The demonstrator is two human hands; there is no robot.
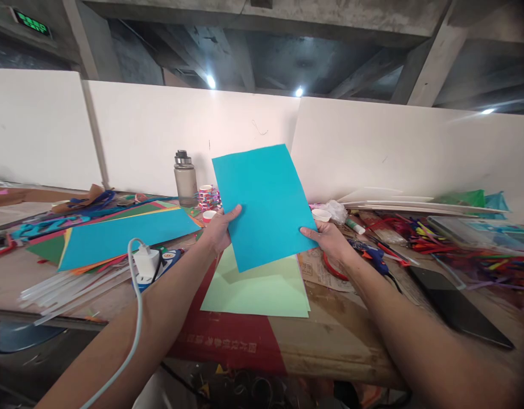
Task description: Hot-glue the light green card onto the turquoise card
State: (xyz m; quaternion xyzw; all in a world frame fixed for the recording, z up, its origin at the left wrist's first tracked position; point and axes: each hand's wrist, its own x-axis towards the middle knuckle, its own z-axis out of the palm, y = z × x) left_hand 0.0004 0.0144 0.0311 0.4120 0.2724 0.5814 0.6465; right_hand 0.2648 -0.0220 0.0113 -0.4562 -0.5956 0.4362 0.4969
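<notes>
The person holds a teal sheet of paper (264, 204) up off the table (351, 335), tilted so its face turns toward the camera and its top edge leans to the right. It hangs directly above a pale green sheet (262, 289) that lies flat on the table, overlapping that sheet's upper part in the view.

The left hand (219, 230) pinches the teal sheet at its lower left edge: the thumb lies across the front face, and the other fingers are hidden behind the paper, so the hand is closed on it. The right hand (328, 237) grips the lower right edge the same way, thumb on the front, fingers behind. Both holds sit low on the sheet, leaving the upper half unsupported.

To handle the sheet well, light pinches near the edges look right, since a harder squeeze would probably crease thin craft paper. Keeping the two hands level and a little apart should hold the sheet taut enough that the free top does not flop forward.

To the left of the green sheet lie a white charger plug (146, 261) with its cable and a spread of coloured paper (117, 236). Behind it stands a grey water bottle (185, 179). To its right rest a glue gun (375, 258) and a dark tablet (453, 307).
</notes>
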